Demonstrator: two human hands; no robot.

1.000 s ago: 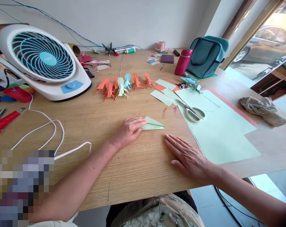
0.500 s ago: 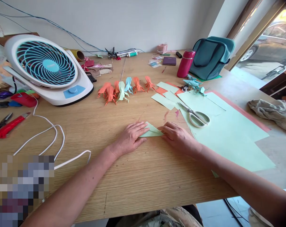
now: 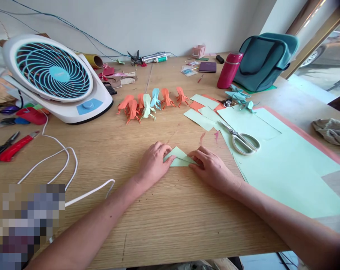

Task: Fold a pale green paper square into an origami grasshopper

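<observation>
A small pale green sheet of folded paper point(image 3: 178, 156), shaped like a triangle with a crease line across it, lies on the wooden table between my hands. My left hand point(image 3: 155, 160) pinches its left corner, thumb on top and fingers curled at the edge. At the right corner, my right hand point(image 3: 207, 163) closes thumb and fingertips on the paper. Behind the hands stands a row of folded paper figures point(image 3: 147, 107) in orange, pale green and blue. Scissors point(image 3: 244, 143) with pale handles rest on large green sheets point(image 3: 288, 168) to the right.
A white fan point(image 3: 57, 75) stands at the left, its cable point(image 3: 57, 140) looping over the table. Red-handled cutters point(image 3: 16, 148) lie near the left edge. A pink flask point(image 3: 230, 70) and a teal bag point(image 3: 267, 62) stand at the back right, near blue paper figures point(image 3: 237, 95).
My left hand has gone from lying flat with fingers stretched over the paper to pinching its left corner. My right hand stays at the right corner. The camera view has shifted slightly.
</observation>
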